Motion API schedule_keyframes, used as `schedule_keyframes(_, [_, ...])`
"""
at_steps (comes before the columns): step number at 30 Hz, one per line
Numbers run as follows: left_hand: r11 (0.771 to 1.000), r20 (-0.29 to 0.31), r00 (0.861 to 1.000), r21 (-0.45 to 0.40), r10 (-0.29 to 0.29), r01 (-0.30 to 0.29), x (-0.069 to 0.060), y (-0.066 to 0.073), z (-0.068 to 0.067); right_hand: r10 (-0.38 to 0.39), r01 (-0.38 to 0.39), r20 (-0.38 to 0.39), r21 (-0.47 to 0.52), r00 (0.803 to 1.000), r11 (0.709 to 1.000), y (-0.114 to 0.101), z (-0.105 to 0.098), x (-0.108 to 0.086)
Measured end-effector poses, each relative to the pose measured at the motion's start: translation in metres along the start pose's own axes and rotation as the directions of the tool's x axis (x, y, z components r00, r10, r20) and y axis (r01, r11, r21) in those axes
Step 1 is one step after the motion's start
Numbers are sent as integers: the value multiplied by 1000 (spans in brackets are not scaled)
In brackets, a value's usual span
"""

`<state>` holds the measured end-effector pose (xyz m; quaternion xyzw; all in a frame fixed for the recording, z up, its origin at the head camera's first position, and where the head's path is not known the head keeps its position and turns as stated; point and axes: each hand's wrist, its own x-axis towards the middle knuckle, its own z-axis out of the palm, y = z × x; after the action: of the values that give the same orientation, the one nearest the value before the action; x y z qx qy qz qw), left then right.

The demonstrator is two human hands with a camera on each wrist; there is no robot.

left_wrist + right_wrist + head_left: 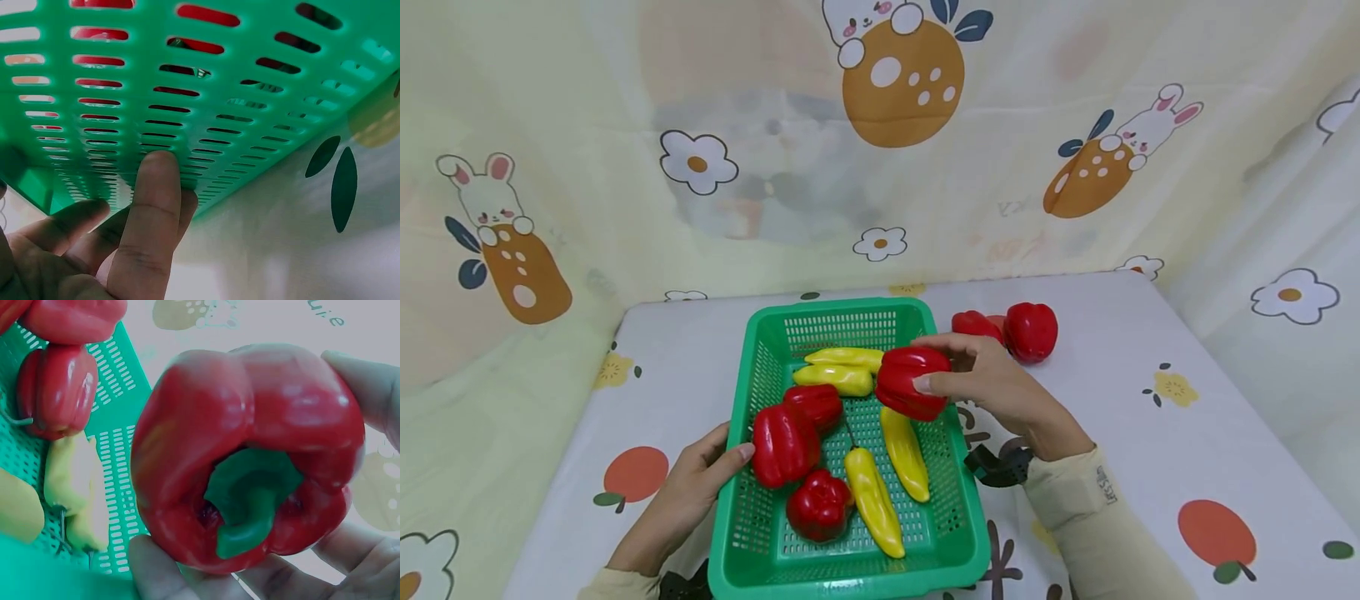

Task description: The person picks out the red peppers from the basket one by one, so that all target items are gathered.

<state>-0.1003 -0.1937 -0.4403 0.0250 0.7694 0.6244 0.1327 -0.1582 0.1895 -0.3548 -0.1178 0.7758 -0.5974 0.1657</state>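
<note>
My right hand (1000, 387) pinches a red bell pepper (912, 383) over the right side of the green basket (737, 533); its green stem shows in the right wrist view (253, 506). My left hand (696, 483) rests against the basket's left wall, thumb at the rim, and in the left wrist view its fingers (153, 212) touch the slotted outside. Inside the basket lie several red peppers (785, 446) on the left and several yellow peppers (872, 502), two of them side by side near the back.
More red peppers (1031, 332) lie on the patterned cloth (1120, 375) behind my right hand, to the right of the basket. A printed curtain (775, 208) hangs behind the table and at both sides.
</note>
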Motion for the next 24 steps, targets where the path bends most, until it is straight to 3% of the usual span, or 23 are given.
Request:
schedule_keyframes(8, [1000,-8,1000,-8,-7,7,0,0,0,11,-11,-110,1,994,1000,7,-11,-13])
schedule_keyframes(18, [1000,-6,1000,-9,-3,3,1,-1,1,5,26,-222,136,975,990,22,-24,-23])
schedule_keyframes(24, [1000,-1,1000,-4,-9,9,0,-1,0,54,6,-278,211,959,977,35,-35,-27])
